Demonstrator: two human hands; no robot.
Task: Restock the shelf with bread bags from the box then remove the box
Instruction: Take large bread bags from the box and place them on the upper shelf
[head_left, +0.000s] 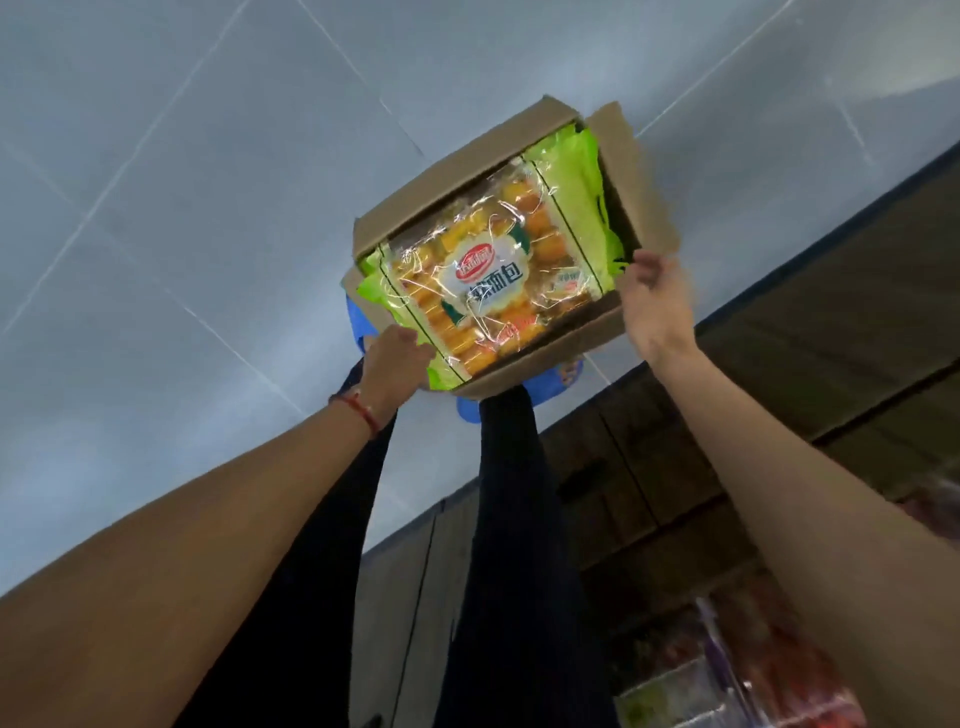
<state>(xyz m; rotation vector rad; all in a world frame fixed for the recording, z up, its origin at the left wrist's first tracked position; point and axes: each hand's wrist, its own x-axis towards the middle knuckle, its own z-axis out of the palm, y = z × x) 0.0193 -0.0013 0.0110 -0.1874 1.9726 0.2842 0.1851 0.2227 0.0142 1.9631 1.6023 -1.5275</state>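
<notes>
Left hand (395, 358) reaches the green end of the top bread bag (493, 280) at the box's near corner; its fingers are hidden, so I cannot tell whether it grips. Right hand (652, 301), across the bag from it, curls its fingers round the cardboard box (613, 322) at its flap corner. Between both hands the bag lies flat in the open box on the grey tiled floor (156, 208). Blue shoes (566, 374) peek out beneath the box, and a dark shelf (779, 389) stands beyond the right hand.

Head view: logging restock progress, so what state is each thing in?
box: open, flaps out, bags inside.
bread bag: sealed, flat on top in the box.
left hand: touching the bag's near corner, grip unclear.
right hand: at the box's right rim, grip unclear.
</notes>
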